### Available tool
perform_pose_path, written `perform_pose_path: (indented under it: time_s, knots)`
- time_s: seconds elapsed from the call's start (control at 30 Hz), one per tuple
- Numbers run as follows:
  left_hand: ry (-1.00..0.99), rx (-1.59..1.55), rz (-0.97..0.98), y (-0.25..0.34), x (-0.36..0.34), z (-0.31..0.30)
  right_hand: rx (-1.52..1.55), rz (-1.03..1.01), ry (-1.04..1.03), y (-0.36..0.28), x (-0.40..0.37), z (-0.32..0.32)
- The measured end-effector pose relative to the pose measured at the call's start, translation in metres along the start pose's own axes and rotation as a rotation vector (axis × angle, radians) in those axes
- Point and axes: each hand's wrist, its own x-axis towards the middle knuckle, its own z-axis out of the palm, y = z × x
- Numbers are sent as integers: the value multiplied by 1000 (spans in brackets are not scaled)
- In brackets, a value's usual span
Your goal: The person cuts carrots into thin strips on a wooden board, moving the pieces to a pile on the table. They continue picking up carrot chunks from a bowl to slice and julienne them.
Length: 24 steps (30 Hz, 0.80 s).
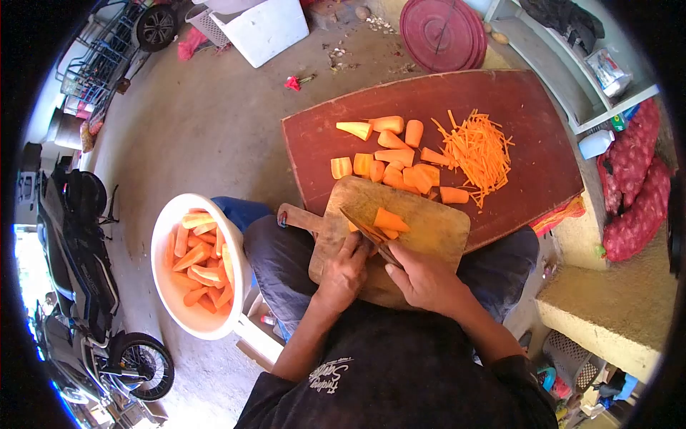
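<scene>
A wooden cutting board (436,229) rests on my lap, with a chunk of carrot (390,220) on it. My right hand (426,277) grips the handle of a knife (366,229) whose blade lies across the carrot. My left hand (344,270) presses down on the near left of the board, fingertips beside the blade and a thin carrot slice (353,227). Beyond the board, a dark red table (529,121) carries several carrot chunks (394,156) and a heap of carrot matchsticks (479,150).
A white bowl (166,236) of carrot pieces stands at my left knee on the concrete floor. A motorbike (78,250) is parked far left. Red mesh sacks (636,186) and a white shelf (572,64) sit right; a round red lid (443,32) lies behind the table.
</scene>
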Motion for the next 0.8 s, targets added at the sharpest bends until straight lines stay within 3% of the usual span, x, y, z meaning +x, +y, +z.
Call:
perform_pose_path:
  time_s: [0.23,0.33,0.53,0.8]
  knots:
    - [61,-22,-16,-6,-5,9,8,-59,28,-16,-30,-23]
    - [58,-4,-14,-2,-2,5,-33,91,-55,-21,-20,-12]
    - [92,24,3,2,1,4,6,-45,-10,-7,-1,1]
    - [124,-34,18,0,-1,6,6,-19,-5,-7,-11,3]
